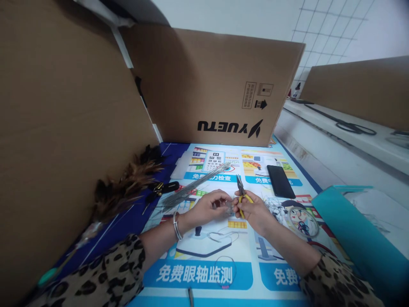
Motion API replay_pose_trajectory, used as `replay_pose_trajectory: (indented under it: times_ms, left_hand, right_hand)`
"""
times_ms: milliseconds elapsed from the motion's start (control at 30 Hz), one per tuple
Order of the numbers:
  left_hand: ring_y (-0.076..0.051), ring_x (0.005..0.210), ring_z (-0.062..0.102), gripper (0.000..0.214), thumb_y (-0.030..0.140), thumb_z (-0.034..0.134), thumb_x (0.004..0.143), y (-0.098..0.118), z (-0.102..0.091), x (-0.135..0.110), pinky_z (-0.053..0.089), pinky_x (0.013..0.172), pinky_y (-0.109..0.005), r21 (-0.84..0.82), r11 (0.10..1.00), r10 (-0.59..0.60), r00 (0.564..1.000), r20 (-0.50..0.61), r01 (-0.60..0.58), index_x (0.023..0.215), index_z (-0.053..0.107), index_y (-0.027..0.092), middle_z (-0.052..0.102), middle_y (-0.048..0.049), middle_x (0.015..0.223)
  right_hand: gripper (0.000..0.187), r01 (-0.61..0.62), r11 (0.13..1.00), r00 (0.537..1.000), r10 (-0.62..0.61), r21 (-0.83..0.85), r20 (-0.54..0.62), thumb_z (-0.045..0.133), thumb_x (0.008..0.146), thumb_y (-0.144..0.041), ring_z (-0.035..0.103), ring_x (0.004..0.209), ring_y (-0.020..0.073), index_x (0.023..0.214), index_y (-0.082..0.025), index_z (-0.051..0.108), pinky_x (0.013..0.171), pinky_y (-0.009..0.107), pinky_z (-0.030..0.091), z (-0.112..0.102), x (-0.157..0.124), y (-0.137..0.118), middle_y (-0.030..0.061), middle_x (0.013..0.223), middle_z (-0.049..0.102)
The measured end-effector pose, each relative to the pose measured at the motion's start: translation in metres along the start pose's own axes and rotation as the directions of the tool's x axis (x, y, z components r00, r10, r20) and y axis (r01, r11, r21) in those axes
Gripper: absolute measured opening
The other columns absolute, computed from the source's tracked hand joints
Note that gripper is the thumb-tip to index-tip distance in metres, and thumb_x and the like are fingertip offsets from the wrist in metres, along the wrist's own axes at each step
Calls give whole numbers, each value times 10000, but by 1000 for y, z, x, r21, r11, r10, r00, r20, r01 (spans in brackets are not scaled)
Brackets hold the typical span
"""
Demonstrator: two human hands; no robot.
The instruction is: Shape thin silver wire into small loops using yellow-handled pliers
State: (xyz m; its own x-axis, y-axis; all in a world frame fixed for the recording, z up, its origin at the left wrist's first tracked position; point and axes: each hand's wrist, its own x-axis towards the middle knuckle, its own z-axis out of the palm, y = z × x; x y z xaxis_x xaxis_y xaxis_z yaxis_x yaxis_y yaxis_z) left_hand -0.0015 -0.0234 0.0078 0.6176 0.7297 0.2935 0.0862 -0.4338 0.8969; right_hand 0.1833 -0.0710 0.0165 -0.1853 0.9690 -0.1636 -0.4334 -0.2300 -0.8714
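Needle-nose pliers with yellow handles [242, 205] sit in my right hand [255, 213], their dark jaws pointing up and away. My left hand [212, 207] pinches a small, clear or silvery piece [229, 207], too small and blurred to name. The fingertips of both hands meet close together at this piece, above the printed table cover. Behind my left hand lies a bundle of thin straight metal wires [194, 186], slanting from lower left to upper right. A bent wire loop [223, 236] rests on the cover below my hands.
A black phone [281, 181] lies to the right. Nearby are a clear round ring-shaped item [303, 221] and a teal box [358, 230]. On the left are a feather duster [124, 183] and keys with a black fob [169, 186]. Cardboard panels [211, 81] stand behind and left.
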Motion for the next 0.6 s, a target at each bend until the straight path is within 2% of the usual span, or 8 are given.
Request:
replay_pose_trajectory:
  times_ms: [133, 300, 433, 600]
  left_hand:
    - [-138, 752, 538, 174, 202, 573, 758, 4, 4, 1, 428, 690, -254, 95, 994, 54, 997, -46, -50, 919, 633, 174, 605, -54, 880]
    - [-136, 714, 525, 99, 225, 573, 763, 5, 5, 0, 411, 665, -251, 120, 993, 5, 994, -108, 8, 817, 632, 167, 612, -42, 800]
    - [-121, 663, 517, 156, 288, 561, 786, 0, 4, -1, 402, 617, -237, -54, 995, -88, 991, -96, 83, 823, 612, 145, 599, -33, 743]
    - [-101, 606, 513, 172, 306, 581, 778, -5, 4, 2, 394, 578, -223, -284, 944, -198, 976, -91, 165, 806, 561, 137, 567, -6, 679]
  right_hand:
    - [357, -2, 1000, 1000, 2, -7, 14, 693, 643, -181, 572, 681, 136, 964, -212, 539, 589, 269, 409, 1, -1, -1, 12, 828, 586]
    - [349, -14, 999, 1000, 15, -36, 28, 693, 654, -213, 568, 671, 132, 967, -210, 539, 577, 264, 406, 4, -2, -2, 19, 831, 593]
    - [326, 13, 996, 1000, -11, -87, 27, 691, 655, -226, 568, 660, 127, 946, -212, 544, 568, 258, 404, 5, -2, -1, 10, 819, 592]
    - [270, 73, 968, 997, -76, -240, -3, 647, 701, -240, 579, 679, 135, 947, -210, 542, 591, 272, 429, 7, -2, 1, 5, 821, 585]
